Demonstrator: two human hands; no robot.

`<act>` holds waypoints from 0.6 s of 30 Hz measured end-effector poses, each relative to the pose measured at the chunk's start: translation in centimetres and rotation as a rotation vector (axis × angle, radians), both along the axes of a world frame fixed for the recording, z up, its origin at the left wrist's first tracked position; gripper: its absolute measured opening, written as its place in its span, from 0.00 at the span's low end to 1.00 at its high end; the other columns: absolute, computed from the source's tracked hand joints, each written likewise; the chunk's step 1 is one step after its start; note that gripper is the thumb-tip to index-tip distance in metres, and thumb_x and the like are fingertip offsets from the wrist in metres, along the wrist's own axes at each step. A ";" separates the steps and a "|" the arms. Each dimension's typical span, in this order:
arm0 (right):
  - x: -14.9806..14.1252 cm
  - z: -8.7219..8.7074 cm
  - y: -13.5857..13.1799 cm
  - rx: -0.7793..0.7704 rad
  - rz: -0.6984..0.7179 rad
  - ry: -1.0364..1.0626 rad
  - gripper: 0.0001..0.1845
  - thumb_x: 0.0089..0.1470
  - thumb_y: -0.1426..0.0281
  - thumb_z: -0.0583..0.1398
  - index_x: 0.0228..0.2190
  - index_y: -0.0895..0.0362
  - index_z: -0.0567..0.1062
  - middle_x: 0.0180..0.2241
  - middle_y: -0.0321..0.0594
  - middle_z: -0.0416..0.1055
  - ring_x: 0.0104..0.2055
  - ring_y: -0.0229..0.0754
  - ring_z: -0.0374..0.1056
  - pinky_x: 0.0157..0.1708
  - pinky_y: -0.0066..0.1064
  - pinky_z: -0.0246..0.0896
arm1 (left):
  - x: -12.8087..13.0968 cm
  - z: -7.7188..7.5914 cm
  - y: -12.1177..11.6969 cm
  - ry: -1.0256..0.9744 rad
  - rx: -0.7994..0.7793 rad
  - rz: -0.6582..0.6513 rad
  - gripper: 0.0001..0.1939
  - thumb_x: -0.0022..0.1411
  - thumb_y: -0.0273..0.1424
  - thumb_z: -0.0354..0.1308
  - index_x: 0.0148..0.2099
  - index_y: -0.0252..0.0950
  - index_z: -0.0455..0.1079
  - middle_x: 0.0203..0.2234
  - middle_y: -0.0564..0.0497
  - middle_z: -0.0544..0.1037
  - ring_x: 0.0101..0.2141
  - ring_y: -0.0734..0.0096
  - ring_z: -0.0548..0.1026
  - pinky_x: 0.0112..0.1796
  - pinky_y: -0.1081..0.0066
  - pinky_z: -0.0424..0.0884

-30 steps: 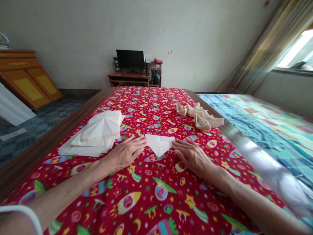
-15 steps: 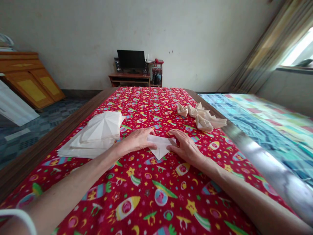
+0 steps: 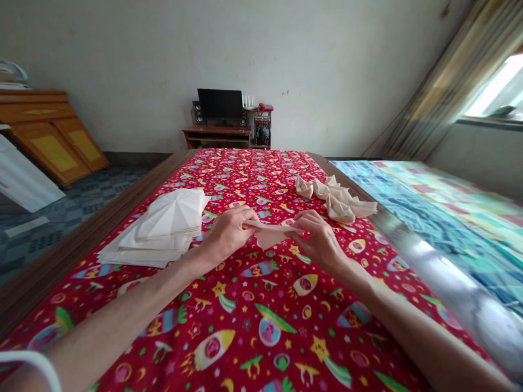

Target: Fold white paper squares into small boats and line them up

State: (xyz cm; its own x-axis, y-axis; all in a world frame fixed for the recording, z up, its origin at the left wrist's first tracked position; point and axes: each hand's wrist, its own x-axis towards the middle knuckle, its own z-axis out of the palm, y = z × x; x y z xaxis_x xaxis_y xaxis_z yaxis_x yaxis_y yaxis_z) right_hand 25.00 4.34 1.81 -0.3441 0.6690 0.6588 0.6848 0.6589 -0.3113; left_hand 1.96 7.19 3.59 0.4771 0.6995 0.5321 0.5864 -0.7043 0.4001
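Observation:
A small piece of folded white paper point(image 3: 270, 236) is stretched between my two hands above the red patterned cloth point(image 3: 265, 288). My left hand point(image 3: 232, 231) pinches its left end between thumb and fingers. At the other end, my right hand point(image 3: 316, 237) grips the paper the same way. The paper is tilted, with its long edge towards the top and a flap hanging below. Left of my left hand lies a stack of creased paper sheets point(image 3: 169, 218). Beyond my right hand sit several folded paper pieces point(image 3: 337, 198) with pointed tips.
The cloth covers a long table with a dark wooden edge point(image 3: 134, 201). A bed with a blue checked cover point(image 3: 388, 207) stands along the right side. Past the far end are a monitor point(image 3: 220, 104) and a small desk point(image 3: 216, 132). A wooden cabinet point(image 3: 53, 139) is at left.
Both hands have lifted the folded paper off the cloth and tipped it up. Before, it lay flat with its point towards me; now each hand pinches an end.

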 end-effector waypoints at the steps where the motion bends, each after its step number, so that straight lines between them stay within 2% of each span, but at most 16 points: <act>1: 0.0 0.4 -0.1 0.063 -0.003 -0.032 0.07 0.55 0.71 0.57 0.26 0.55 0.72 0.29 0.41 0.70 0.41 0.45 0.64 0.39 0.35 0.62 | 0.0 0.2 -0.3 0.038 0.116 0.017 0.05 0.57 0.24 0.55 0.28 0.35 0.68 0.27 0.52 0.73 0.33 0.70 0.71 0.37 0.71 0.64; 4: 0.2 0.6 -0.6 0.210 -0.003 -0.250 0.09 0.58 0.72 0.53 0.29 0.55 0.72 0.31 0.43 0.70 0.45 0.46 0.61 0.42 0.38 0.59 | -0.1 -0.3 -1.0 0.212 0.321 0.052 0.05 0.58 0.22 0.54 0.31 0.36 0.68 0.29 0.51 0.73 0.37 0.65 0.70 0.40 0.67 0.63; 6: 0.3 0.0 -1.0 0.249 0.020 -0.401 0.10 0.60 0.73 0.52 0.30 0.57 0.72 0.32 0.44 0.70 0.46 0.47 0.60 0.41 0.39 0.57 | -0.4 -1.1 -1.4 0.323 0.347 0.046 0.05 0.59 0.23 0.53 0.32 0.36 0.67 0.29 0.51 0.73 0.36 0.65 0.69 0.38 0.66 0.62; 9: 0.4 -1.1 -1.3 0.216 0.084 -0.544 0.13 0.61 0.73 0.50 0.29 0.58 0.71 0.32 0.45 0.69 0.44 0.47 0.59 0.40 0.38 0.58 | -0.8 -2.3 -2.1 0.441 0.291 0.001 0.06 0.62 0.25 0.52 0.32 0.36 0.68 0.28 0.51 0.74 0.35 0.65 0.69 0.38 0.65 0.62; 14: 0.7 -1.7 -1.5 0.085 0.154 -0.530 0.13 0.62 0.73 0.49 0.30 0.58 0.71 0.34 0.46 0.68 0.42 0.45 0.60 0.38 0.35 0.60 | -1.9 -3.1 -3.4 0.452 0.208 -0.045 0.08 0.65 0.28 0.50 0.38 0.37 0.71 0.33 0.50 0.75 0.38 0.66 0.71 0.40 0.65 0.63; 18: 1.3 -1.8 -1.3 -0.035 0.215 -0.408 0.13 0.61 0.72 0.50 0.31 0.57 0.73 0.33 0.44 0.69 0.39 0.42 0.63 0.35 0.31 0.61 | -2.3 -3.9 -3.2 0.288 0.120 -0.056 0.07 0.64 0.27 0.52 0.39 0.36 0.72 0.36 0.49 0.76 0.40 0.67 0.72 0.42 0.66 0.66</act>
State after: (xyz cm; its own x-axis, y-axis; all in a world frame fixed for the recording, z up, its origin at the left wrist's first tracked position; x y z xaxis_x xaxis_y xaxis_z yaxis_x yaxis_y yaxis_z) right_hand 26.31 3.07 0.01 -0.7039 0.5734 0.4193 0.6049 0.7933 -0.0692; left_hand -0.36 3.94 -0.29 0.6559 0.6082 0.4470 0.6226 -0.7708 0.1352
